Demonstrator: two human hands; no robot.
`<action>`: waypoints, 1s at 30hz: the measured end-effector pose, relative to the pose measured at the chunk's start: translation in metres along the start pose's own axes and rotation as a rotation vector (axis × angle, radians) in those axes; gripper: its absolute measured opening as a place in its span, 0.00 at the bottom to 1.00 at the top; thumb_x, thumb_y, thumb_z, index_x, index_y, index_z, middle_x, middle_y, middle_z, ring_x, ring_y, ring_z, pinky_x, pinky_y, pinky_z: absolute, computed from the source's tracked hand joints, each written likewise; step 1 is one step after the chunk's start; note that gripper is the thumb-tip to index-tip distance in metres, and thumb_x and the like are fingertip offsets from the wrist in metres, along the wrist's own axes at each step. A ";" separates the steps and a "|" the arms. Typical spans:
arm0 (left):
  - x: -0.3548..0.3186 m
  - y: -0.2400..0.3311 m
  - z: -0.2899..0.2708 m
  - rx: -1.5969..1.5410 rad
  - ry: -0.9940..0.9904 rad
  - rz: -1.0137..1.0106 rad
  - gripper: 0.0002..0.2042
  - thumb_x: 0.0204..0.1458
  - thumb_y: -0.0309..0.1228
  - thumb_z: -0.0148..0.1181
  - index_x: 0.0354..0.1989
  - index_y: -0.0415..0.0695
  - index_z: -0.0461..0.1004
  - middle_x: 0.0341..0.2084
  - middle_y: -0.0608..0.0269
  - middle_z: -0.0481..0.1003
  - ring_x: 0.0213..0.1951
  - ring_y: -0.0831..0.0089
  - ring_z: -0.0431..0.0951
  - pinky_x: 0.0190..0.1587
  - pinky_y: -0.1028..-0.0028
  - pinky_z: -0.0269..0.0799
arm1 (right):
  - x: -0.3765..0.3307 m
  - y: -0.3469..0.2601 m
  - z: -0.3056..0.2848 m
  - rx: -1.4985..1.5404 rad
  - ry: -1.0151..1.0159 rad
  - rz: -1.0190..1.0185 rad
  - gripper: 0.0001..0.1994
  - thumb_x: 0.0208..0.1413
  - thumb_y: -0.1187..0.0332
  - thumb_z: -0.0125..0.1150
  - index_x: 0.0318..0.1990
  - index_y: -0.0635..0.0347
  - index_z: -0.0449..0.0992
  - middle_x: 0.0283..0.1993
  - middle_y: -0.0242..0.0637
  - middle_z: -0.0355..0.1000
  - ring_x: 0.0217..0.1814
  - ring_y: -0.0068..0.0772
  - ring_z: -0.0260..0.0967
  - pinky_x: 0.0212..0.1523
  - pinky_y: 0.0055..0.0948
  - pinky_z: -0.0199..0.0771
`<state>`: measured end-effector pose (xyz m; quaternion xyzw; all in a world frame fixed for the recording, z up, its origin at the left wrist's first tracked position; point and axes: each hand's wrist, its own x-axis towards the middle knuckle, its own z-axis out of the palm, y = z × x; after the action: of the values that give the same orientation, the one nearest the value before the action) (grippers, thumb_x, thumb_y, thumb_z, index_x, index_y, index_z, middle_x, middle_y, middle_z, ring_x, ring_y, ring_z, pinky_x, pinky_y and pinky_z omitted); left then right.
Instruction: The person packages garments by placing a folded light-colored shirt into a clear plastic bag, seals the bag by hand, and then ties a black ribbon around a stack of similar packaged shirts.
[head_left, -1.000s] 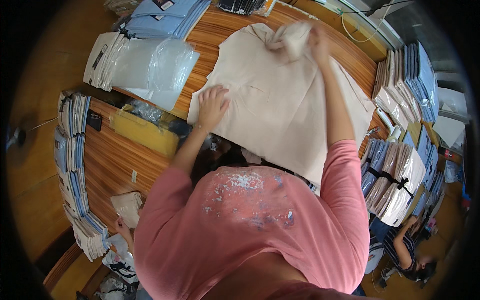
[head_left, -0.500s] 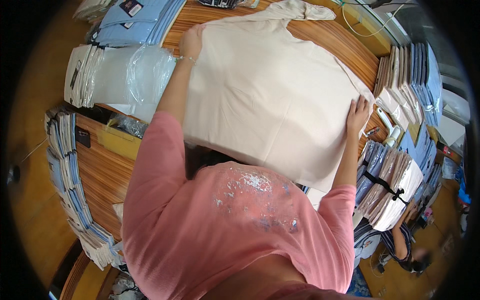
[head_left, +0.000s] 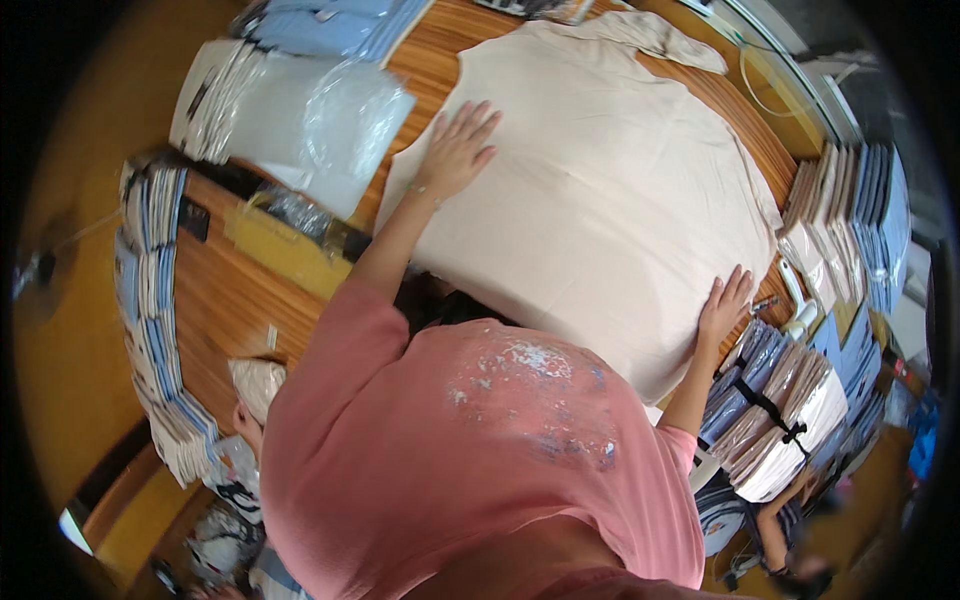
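Note:
A pale cream long-sleeved garment (head_left: 590, 190) lies spread over the wooden table in front of me, with one sleeve (head_left: 665, 38) stretched along its far edge. My left hand (head_left: 460, 150) rests flat on its left part, palm down and fingers spread. Near the right edge of the cloth, my right hand (head_left: 724, 306) also lies flat on it with the fingers stretched out. Neither hand holds anything. Close by my right hand is a white-handled tool (head_left: 798, 300), partly hidden by packed shirts.
Clear plastic bags (head_left: 330, 110) and blue packed shirts (head_left: 325, 30) lie at far left. Folded shirts (head_left: 150, 320) line the left table. On the right stand wrapped shirts (head_left: 830, 225) and a black-strapped bundle (head_left: 770, 410). Another person's arm (head_left: 772, 535) shows at lower right.
My left hand has left the garment's upper left edge and moved inward onto the cloth, its fingers now spread. The right hand stays by the right edge. The whole view has shifted.

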<state>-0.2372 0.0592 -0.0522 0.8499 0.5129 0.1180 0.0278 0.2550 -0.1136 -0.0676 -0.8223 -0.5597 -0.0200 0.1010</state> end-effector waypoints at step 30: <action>-0.164 -0.201 -0.111 -0.179 0.035 -0.513 0.08 0.50 0.32 0.56 0.32 0.41 0.71 0.26 0.58 0.75 0.30 0.67 0.75 0.34 0.71 0.69 | -0.053 -0.134 -0.055 0.799 -0.252 -0.012 0.18 0.58 0.65 0.50 0.54 0.60 0.67 0.56 0.41 0.64 0.61 0.38 0.57 0.59 0.31 0.55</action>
<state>-0.5102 0.0020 -0.0066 0.6843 0.6992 0.1667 0.1230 0.1158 -0.1257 -0.0025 -0.7113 -0.5360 0.2988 0.3428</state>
